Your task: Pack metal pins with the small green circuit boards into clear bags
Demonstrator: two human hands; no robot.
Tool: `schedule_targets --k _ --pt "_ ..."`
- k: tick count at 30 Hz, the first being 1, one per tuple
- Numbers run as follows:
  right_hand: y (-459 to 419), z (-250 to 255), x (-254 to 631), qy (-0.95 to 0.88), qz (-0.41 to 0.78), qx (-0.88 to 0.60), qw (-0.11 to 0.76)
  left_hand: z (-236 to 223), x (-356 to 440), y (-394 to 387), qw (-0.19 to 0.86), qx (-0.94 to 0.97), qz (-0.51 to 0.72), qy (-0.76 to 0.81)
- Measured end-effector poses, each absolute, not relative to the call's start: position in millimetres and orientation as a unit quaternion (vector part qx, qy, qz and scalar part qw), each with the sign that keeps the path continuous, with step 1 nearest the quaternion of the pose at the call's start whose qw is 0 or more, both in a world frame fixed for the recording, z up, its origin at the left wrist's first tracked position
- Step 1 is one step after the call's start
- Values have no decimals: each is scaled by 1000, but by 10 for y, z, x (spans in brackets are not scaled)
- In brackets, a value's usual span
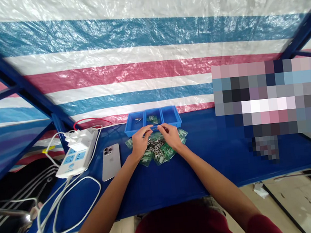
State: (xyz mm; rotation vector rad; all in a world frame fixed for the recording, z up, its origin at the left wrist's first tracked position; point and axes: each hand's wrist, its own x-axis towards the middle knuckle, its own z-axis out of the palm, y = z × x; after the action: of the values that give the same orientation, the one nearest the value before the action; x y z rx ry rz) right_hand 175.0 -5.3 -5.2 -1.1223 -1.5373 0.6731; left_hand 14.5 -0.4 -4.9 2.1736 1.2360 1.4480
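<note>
My left hand [140, 141] and my right hand [171, 135] meet fingertip to fingertip just in front of a blue three-part tray [172, 125]. Both have thumb and fingers pinched together, and what lies between them is too small to make out. Below the hands is a heap of thin silvery metal pieces [155, 148], like screws or pins. Small clear packets with green print [162, 158] lie under and around that heap. In the tray, the left compartment holds a few metal pieces [138, 119], and the middle one holds green packets [152, 119].
A phone [111, 162] lies face down left of my left forearm. Further left are a white power strip [75, 157] with plugs and looped white cables [56, 210]. Striped plastic sheeting [140, 70] hangs behind the blue table [162, 189]. A blurred-out patch covers the right side.
</note>
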Motion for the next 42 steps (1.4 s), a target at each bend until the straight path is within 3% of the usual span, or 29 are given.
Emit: schedule_targets --k 10,16,20,25,31,42 --pt "-53 -64 1755 -654 291 -459 526 -64 139 -5 111 757 507 397" --pt "-58 -67 1766 -659 258 -473 524 114 0 214 -29 679 580 450" --pt "-37 -62 1788 -672 230 -488 507 203 -94 454 -82 730 470 489" --pt "-20 -32 1826 -752 136 -538 357 108 -95 445 -40 768 408 492" --pt "-28 -9 1855 -786 96 -574 209 -19 -39 241 47 785 420 454" --pt "6 -64 1840 -794 89 -568 199 -197 0 156 44 823 362 436"
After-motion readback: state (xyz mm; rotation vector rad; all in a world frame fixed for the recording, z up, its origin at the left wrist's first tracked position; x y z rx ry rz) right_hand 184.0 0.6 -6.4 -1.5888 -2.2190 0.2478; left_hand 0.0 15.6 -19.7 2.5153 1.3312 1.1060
